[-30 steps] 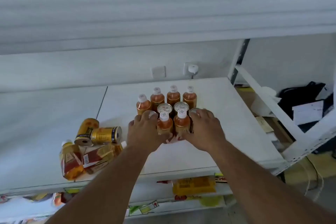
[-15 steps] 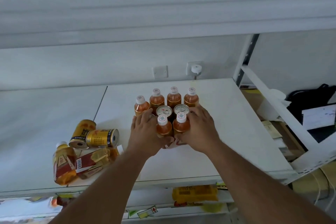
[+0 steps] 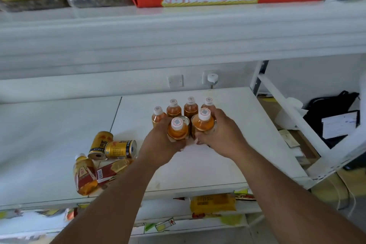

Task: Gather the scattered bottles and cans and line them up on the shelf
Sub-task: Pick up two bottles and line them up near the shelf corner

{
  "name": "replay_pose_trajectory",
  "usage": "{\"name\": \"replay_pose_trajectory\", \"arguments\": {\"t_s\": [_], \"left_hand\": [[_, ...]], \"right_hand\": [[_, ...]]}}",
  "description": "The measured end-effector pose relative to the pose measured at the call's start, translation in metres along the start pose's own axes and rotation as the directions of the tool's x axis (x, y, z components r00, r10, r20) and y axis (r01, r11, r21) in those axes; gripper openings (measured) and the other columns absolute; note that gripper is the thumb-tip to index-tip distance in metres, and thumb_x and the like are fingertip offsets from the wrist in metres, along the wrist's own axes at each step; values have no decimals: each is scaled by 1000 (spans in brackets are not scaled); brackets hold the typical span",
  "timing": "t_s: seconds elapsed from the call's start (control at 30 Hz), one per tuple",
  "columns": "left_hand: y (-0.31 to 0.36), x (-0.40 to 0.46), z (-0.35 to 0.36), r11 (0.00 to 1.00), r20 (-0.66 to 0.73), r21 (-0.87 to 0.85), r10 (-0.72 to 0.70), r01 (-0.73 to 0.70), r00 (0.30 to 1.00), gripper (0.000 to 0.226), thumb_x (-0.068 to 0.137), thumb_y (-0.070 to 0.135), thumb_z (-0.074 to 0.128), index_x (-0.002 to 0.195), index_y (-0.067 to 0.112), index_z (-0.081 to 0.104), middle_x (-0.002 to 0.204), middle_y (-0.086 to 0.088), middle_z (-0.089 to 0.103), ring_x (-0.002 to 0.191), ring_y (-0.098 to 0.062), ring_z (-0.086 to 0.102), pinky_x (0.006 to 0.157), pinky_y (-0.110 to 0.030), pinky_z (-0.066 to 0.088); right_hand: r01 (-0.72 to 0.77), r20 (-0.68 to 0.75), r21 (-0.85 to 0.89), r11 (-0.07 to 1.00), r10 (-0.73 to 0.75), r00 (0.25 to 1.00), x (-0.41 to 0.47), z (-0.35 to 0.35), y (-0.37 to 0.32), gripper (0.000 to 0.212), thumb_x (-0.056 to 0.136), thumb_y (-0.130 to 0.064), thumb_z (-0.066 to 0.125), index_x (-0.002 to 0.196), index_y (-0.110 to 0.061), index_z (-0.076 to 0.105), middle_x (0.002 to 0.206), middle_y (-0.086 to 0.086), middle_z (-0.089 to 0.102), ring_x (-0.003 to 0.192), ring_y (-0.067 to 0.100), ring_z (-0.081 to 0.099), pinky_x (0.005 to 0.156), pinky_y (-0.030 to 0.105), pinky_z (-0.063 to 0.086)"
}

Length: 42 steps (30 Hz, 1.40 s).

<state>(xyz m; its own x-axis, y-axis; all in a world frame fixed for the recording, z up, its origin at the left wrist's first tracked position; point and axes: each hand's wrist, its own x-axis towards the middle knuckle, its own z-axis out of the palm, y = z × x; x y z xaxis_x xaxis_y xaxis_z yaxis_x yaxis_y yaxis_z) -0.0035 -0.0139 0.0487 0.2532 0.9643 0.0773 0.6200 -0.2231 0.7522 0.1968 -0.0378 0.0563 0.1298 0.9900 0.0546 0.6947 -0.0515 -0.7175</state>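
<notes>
Head view – each hand (left (image 3: pixel 161 143), right (image 3: pixel 221 134)) grips bottle.

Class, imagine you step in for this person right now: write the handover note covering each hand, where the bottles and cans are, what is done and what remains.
Left hand grips a front bottle; right hand grips the bottle beside it.
Done: four bottles stand in a back row, with an upright can just visible behind the held bottles.
Left: two gold cans and two bottles lie on their sides at the shelf's left front. Set the held pair in line, then stand and line up those four.
</notes>
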Motion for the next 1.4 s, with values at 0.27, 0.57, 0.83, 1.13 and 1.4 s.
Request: {"name": "replay_pose_trajectory", "arguments": {"t_s": [0.27, 0.57, 0.83, 1.13, 1.4], "left_hand": [[14, -32, 0, 997, 34, -80, -11, 13, 999, 51, 76, 36, 83, 116, 43, 53, 110, 17, 67, 103, -9, 62, 87, -28, 49], [52, -87, 18, 983, 18, -182, -27, 30, 999, 37, 79, 26, 82, 107, 40, 61, 95, 23, 69, 88, 11, 62, 70, -7, 44], [71, -130, 38, 985, 31, -165, -42, 46, 999, 51, 80, 35, 81, 125, 36, 57, 106, 23, 66, 98, 5, 61, 74, -11, 44], [81, -151, 44, 983, 82, -184, 36, -21, 996, 51, 81, 35, 81, 124, 41, 54, 105, 26, 64, 96, 12, 58, 77, -13, 43], [81, -158, 52, 979, 157, -202, 68, -36, 985, 65, 80, 38, 80, 137, 34, 51, 118, 18, 62, 105, -1, 59, 87, -20, 45]], "right_hand": [[-42, 4, 200, 979, 42, 999, -43, -24, -3, 76, 85, -30, 82, 151, -28, 44, 143, -10, 57, 131, 12, 53, 109, 33, 44], [8, 18, 246, 969, -13, 1000, -100, -56, 8, 72, 84, -28, 82, 148, -29, 49, 129, -14, 63, 115, 4, 57, 96, 23, 46], [-1, -1, 254, 967, 1, 1000, -147, -75, 24, 71, 84, -29, 82, 147, -32, 50, 128, -14, 64, 117, 6, 60, 102, 32, 51], [-19, -85, 233, 972, 40, 996, -182, -89, 19, 72, 84, -30, 82, 148, -33, 49, 118, -20, 61, 111, 2, 59, 97, 24, 47], [-49, -141, 197, 979, 78, 987, -204, -90, 18, 68, 83, -31, 82, 145, -32, 53, 123, -16, 66, 111, 3, 62, 97, 28, 52]]}}
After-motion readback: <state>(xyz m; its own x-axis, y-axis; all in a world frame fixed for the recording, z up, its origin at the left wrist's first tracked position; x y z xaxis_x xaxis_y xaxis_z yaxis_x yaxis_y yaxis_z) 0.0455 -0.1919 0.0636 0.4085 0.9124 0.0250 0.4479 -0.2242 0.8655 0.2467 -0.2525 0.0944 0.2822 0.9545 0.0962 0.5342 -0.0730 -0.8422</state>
